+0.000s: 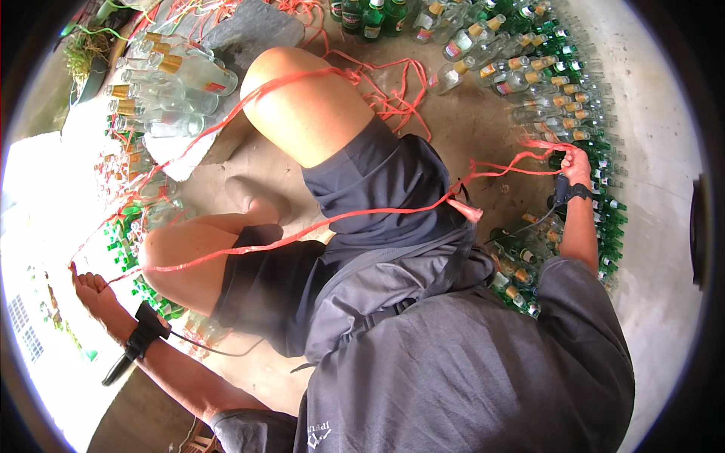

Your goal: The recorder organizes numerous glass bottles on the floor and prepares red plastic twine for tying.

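A long red plastic twine (pixel 317 227) stretches across my lap, between my two outspread arms. My left hand (pixel 94 293), far out at the left, is closed around one stretch of it. Out at the right, my right hand (pixel 576 166) grips a gathered bundle of the same twine beside the rows of bottles. A knot with a short frayed tail (pixel 466 211) lies near my right hip. Another strand passes over my raised knee (pixel 287 83) and runs down toward the left.
Green and clear glass bottles (pixel 521 75) stand in dense rows along the right wall. Clear bottles (pixel 170 94) stand at the left beside a grey stone slab (pixel 253 34). Loose red twine (pixel 400 94) lies tangled on the floor past my knee. A potted plant (pixel 87 60) is at the far left.
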Tool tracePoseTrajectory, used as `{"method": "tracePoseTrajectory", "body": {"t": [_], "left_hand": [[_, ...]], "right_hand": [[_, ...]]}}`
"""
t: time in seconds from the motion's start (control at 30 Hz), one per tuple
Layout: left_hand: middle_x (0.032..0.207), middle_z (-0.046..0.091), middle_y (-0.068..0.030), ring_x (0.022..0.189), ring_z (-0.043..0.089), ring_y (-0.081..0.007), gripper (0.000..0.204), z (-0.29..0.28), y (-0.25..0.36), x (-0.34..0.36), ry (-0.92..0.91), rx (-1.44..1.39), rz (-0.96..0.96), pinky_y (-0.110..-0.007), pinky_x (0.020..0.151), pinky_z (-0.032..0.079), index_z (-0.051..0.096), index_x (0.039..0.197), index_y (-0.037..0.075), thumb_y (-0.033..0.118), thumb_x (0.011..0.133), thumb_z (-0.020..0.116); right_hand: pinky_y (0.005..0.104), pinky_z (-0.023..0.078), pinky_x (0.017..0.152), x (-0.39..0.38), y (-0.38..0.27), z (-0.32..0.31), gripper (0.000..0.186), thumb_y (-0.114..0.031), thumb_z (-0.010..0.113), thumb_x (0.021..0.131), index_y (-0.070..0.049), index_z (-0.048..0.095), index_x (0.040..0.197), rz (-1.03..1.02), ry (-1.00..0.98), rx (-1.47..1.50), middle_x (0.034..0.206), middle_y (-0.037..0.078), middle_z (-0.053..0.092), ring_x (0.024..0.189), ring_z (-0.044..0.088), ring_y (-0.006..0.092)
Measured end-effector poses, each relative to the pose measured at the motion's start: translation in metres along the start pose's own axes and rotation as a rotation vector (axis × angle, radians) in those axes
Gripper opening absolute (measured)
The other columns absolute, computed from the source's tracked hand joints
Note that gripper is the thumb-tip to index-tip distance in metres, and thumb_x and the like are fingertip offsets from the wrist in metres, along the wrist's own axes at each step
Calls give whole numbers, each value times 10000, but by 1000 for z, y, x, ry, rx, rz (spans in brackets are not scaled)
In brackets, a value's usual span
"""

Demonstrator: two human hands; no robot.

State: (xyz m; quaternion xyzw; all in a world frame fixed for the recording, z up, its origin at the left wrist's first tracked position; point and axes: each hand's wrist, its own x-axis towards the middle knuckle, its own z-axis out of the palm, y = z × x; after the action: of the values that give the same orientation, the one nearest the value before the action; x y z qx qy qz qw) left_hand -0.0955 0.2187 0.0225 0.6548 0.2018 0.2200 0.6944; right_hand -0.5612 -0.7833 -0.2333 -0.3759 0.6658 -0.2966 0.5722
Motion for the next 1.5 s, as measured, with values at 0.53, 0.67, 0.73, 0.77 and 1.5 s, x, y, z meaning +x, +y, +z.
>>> {"method": "tracePoseTrajectory", "body": {"t": [0.53,0.67,0.73,0.77,1.5], "left_hand": [[567,155,64,467,124,-71,381,20,11,-15,89,118,24,-261,422,121,372,658,154,133,983,570],[551,163,63,456,114,-72,413,17,8,-9,64,82,32,-260,418,122,345,643,165,152,988,572],[575,173,61,473,117,-64,309,16,8,-7,28,47,23,-248,412,133,490,699,129,137,993,582],[574,175,61,471,116,-65,333,16,9,-6,39,60,31,-249,410,132,468,681,134,140,991,589],[1321,583,-115,1134,566,-192,488,109,6,-91,-392,994,376,-390,962,466,530,1424,164,270,960,636]], "right_hand": [[252,383,446,21,-11,-18,186,-121,447,1001,-42,599,928,-13,-173,56,788,54,656,566,567,112],[248,357,443,-8,-7,-4,156,-156,517,992,-49,604,920,42,-345,102,745,27,614,577,531,110],[238,364,430,-23,-7,5,203,-177,496,1007,-26,632,1000,46,-391,66,754,17,604,583,525,102],[240,358,440,-31,-9,9,171,-158,507,995,-33,623,985,45,-420,56,782,23,619,583,517,102],[148,324,402,-258,-99,128,168,-127,543,1003,-30,596,1130,-203,-1112,80,983,70,674,509,425,4]]}}
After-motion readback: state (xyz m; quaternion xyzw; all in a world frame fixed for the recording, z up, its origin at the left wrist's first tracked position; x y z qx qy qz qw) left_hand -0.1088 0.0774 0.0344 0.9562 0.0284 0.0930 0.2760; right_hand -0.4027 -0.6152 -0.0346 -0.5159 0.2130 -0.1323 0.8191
